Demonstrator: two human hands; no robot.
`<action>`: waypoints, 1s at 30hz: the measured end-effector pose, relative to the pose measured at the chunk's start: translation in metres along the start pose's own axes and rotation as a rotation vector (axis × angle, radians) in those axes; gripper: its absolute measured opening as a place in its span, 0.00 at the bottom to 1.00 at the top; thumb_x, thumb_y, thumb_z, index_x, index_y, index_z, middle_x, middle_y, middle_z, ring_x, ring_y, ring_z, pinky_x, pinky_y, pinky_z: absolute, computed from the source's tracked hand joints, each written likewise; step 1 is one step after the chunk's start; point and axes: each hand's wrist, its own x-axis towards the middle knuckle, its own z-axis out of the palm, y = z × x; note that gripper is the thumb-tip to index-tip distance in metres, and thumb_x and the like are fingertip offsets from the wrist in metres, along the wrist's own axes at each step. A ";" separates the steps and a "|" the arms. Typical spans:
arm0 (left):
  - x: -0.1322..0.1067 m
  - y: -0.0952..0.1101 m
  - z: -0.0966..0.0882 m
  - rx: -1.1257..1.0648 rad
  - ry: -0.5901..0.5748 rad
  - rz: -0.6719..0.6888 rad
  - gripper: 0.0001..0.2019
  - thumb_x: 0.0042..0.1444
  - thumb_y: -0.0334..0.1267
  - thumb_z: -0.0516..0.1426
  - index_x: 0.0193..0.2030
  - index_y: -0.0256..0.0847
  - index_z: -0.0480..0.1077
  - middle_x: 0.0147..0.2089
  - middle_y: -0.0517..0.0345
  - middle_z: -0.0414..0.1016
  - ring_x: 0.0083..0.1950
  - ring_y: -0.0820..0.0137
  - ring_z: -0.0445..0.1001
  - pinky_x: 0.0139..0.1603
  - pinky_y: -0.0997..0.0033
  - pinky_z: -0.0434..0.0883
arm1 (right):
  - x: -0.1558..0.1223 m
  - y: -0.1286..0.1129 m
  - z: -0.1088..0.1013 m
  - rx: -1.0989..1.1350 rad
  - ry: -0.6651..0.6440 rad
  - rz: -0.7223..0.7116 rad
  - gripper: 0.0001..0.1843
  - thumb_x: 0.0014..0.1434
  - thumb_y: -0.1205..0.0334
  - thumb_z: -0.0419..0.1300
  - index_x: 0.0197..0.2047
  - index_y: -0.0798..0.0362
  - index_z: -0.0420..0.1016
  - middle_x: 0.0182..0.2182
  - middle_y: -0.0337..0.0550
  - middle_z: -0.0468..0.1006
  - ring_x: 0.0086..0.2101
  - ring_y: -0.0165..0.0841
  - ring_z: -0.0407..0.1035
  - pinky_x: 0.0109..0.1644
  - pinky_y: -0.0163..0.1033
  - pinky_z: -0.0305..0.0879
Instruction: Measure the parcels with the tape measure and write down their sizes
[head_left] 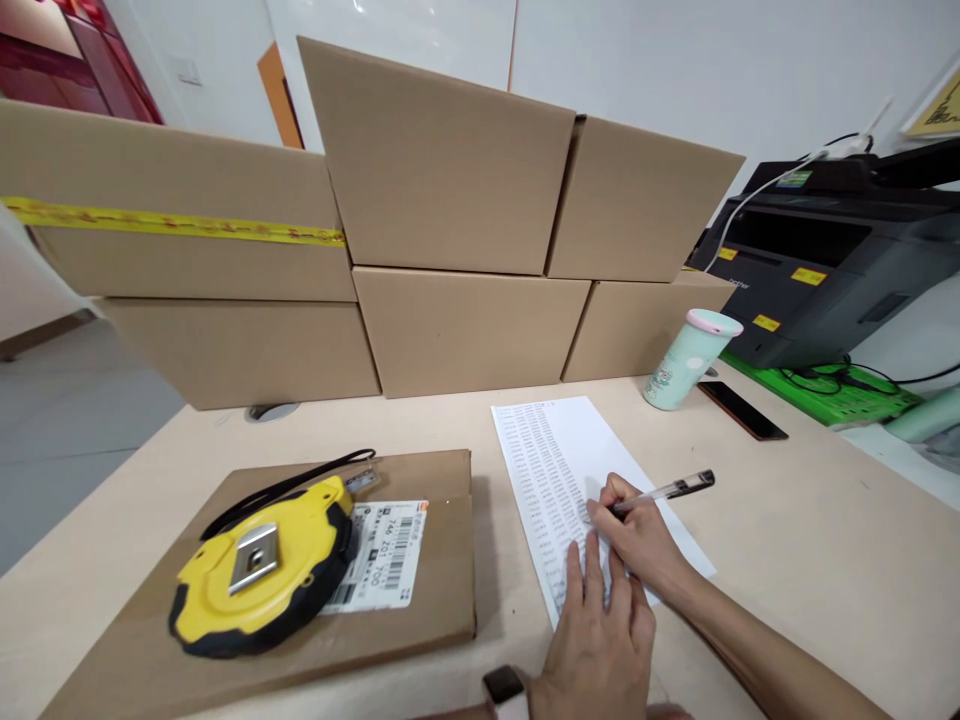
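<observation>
My right hand (pixel 637 535) grips a clear pen (pixel 664 490) with a black cap end, its tip on a printed sheet of paper (pixel 551 460) covered in small rows of text. My left hand (pixel 596 635) lies flat on the lower part of the sheet, fingers stretched out, a watch at the wrist. To the left lies a flat cardboard parcel (pixel 442 590) with a white barcode label (pixel 382 565). A yellow and black tape measure (pixel 262 565) with a black strap rests on top of it.
Stacked cardboard boxes (pixel 450 250) form a wall along the back of the beige desk (pixel 810 540). A mint green cup (pixel 686 360), a dark phone (pixel 742 410) and a black printer (pixel 832 270) on a green mat stand at the right.
</observation>
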 end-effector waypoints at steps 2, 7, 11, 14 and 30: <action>-0.001 0.000 0.001 0.005 0.008 0.002 0.38 0.54 0.61 0.46 0.56 0.26 0.66 0.61 0.32 0.64 0.65 0.40 0.55 0.63 0.41 0.54 | 0.000 -0.001 0.000 -0.010 -0.003 0.001 0.14 0.52 0.59 0.57 0.21 0.49 0.55 0.19 0.32 0.57 0.23 0.30 0.55 0.27 0.35 0.53; -0.002 0.001 0.003 0.005 0.007 -0.014 0.38 0.53 0.60 0.48 0.57 0.25 0.65 0.63 0.31 0.62 0.66 0.40 0.53 0.63 0.40 0.53 | 0.000 -0.002 0.000 -0.020 -0.014 0.002 0.15 0.53 0.58 0.57 0.21 0.48 0.54 0.19 0.32 0.57 0.23 0.30 0.55 0.27 0.36 0.54; -0.002 0.002 0.002 -0.007 -0.012 -0.019 0.37 0.53 0.60 0.49 0.57 0.26 0.65 0.63 0.32 0.61 0.66 0.40 0.53 0.63 0.40 0.52 | 0.000 -0.001 0.001 -0.018 -0.009 -0.003 0.14 0.52 0.59 0.57 0.21 0.48 0.54 0.19 0.32 0.56 0.23 0.30 0.55 0.27 0.35 0.54; 0.000 0.001 0.000 -0.011 -0.014 -0.010 0.37 0.53 0.60 0.48 0.57 0.26 0.66 0.62 0.32 0.62 0.66 0.39 0.52 0.63 0.40 0.53 | 0.000 0.000 0.001 -0.024 -0.009 -0.001 0.14 0.51 0.61 0.56 0.21 0.48 0.54 0.19 0.33 0.57 0.23 0.30 0.55 0.28 0.36 0.53; -0.001 0.002 -0.010 -0.026 -0.080 -0.019 0.40 0.55 0.62 0.45 0.59 0.25 0.63 0.64 0.31 0.60 0.67 0.39 0.50 0.65 0.41 0.53 | 0.000 -0.004 0.000 0.001 -0.020 0.017 0.14 0.54 0.60 0.55 0.22 0.48 0.54 0.20 0.32 0.56 0.24 0.30 0.54 0.28 0.36 0.53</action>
